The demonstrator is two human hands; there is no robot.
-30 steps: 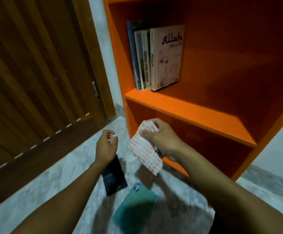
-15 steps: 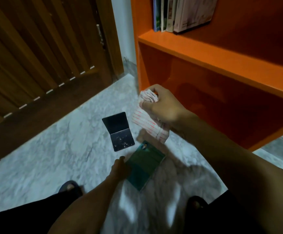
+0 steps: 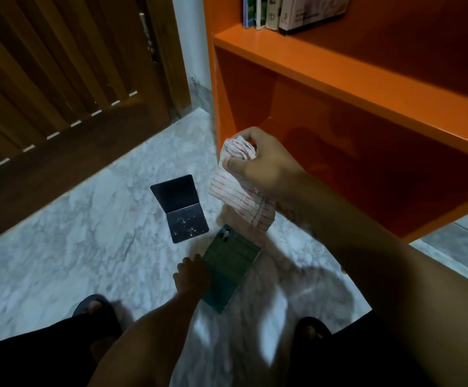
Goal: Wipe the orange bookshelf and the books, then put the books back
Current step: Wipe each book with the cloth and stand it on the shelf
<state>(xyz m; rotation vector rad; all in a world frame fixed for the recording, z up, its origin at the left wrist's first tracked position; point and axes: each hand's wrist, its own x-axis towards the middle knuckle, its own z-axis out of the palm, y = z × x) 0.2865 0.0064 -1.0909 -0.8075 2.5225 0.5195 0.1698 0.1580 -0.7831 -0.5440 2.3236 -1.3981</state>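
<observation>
An orange bookshelf [image 3: 352, 79] fills the upper right, with several books [image 3: 271, 12] standing upright at the left end of its upper shelf. My right hand [image 3: 266, 163] grips a white cloth with red stripes [image 3: 241, 196] in front of the lower compartment. A green book [image 3: 228, 272] lies flat on the marble floor. My left hand [image 3: 192, 277] reaches down and touches its left edge; whether the fingers grip it is unclear. A black open book or folder [image 3: 181, 209] stands propped on the floor just beyond.
A dark wooden louvred door [image 3: 59, 79] stands at the left, beside the shelf's side panel. The floor is grey marble [image 3: 59, 261]. My two feet in dark sandals [image 3: 96, 308] are at the bottom of the view.
The view tilted down from the shelf to the floor. My left hand dropped from chest height to the green book's edge. My right hand kept hold of the cloth.
</observation>
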